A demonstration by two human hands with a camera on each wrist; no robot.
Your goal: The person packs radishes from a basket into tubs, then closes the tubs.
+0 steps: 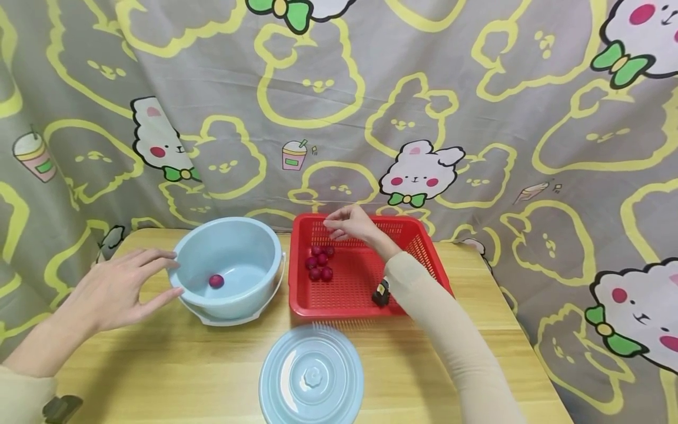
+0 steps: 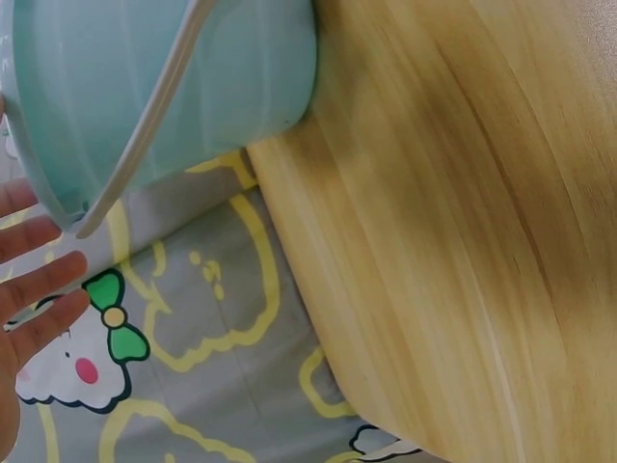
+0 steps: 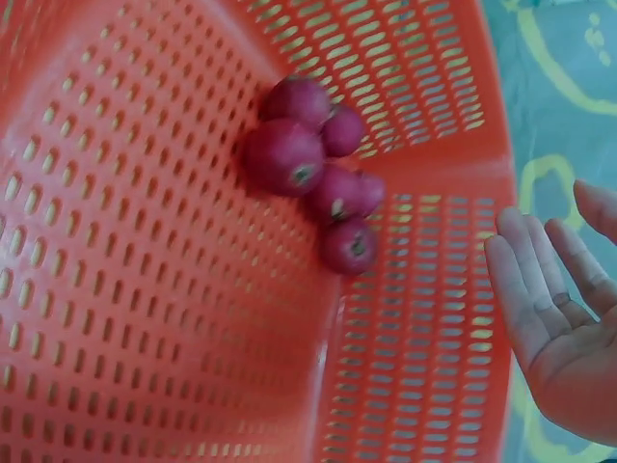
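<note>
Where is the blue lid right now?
In the head view, the blue lid lies at bottom centre on the table, just in front of the red basket.

Left fingers [image 2: 44, 276] spread, right fingers [image 3: 513, 294] relaxed.

Plastic basket [image 1: 341, 310], plastic bucket [image 1: 233, 242], glossy lid [image 1: 312, 377]

Hands [image 1: 119, 288] near blue bucket [image 1: 235, 250], red basket [image 1: 349, 309], red fruits [image 1: 326, 274] inside
</note>
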